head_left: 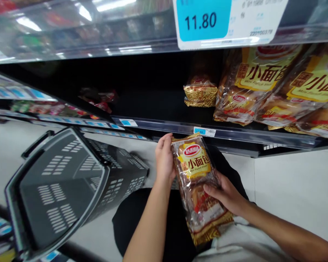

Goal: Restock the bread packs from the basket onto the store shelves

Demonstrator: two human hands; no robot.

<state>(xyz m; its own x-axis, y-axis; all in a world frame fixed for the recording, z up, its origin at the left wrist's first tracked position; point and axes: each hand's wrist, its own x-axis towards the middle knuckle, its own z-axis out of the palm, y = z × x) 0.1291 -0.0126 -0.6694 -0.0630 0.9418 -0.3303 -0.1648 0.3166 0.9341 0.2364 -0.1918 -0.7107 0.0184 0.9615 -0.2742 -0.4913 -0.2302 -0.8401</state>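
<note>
Plastic bread packet [194, 178] partly hides right fingers [216, 193].

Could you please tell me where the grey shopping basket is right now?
In the head view, the grey basket is at the lower left, below the shelf edge and to the left of the left hand.

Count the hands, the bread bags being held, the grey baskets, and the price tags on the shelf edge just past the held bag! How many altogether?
Hands: 2 (left hand, right hand)
Held bread bag: 1
Grey basket: 1
Price tags on that shelf edge: 2 (one tag, another tag)
Total: 6
</note>
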